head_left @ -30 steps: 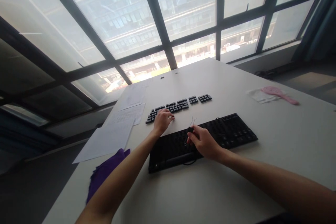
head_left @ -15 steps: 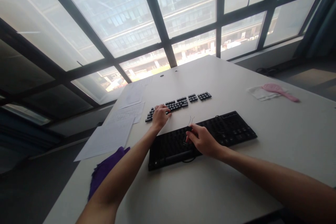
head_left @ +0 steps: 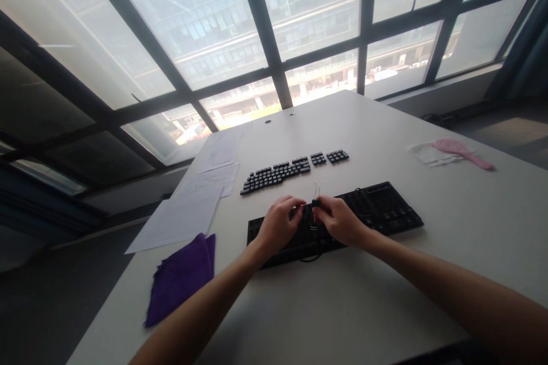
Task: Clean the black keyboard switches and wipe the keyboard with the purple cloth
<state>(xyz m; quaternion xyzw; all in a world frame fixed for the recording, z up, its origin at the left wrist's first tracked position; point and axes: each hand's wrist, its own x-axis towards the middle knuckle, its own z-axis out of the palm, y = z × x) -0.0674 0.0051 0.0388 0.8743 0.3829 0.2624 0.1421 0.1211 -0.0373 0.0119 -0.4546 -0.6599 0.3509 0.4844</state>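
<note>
wire-loop tool: small black wire-loop tool [head_left: 317,193], loops pointing up, over the middle of the keyboard, pinched in the right hand.
right hand: right hand [head_left: 340,221] narrow, fingertips closed on the tool's black body.
left hand: left hand [head_left: 278,227] curled, just beside the right hand, fingertips at or touching the tool. Cannot tell if it carries anything.
keyboard: flat black plastic keyboard [head_left: 385,214] lying on the white surface [head_left: 385,308], under both hands, right end uncovered.
change: the left hand was on the loose keycaps 1 s and 0.5 s ago. It is now off them and back at the keyboard. The right hand kept the tool at about the same spot.
meaning: likely two-handed work at one point of the keyboard now, with the keycap rows left alone.
keycaps: rows of loose black keycaps [head_left: 276,174] just behind the keyboard, untouched.
left side: white paper sheets [head_left: 184,217], crumpled purple cloth [head_left: 182,276] near the surface edge.
far right: pink plastic brush [head_left: 464,155] on a white tissue [head_left: 426,154], well apart.
</note>
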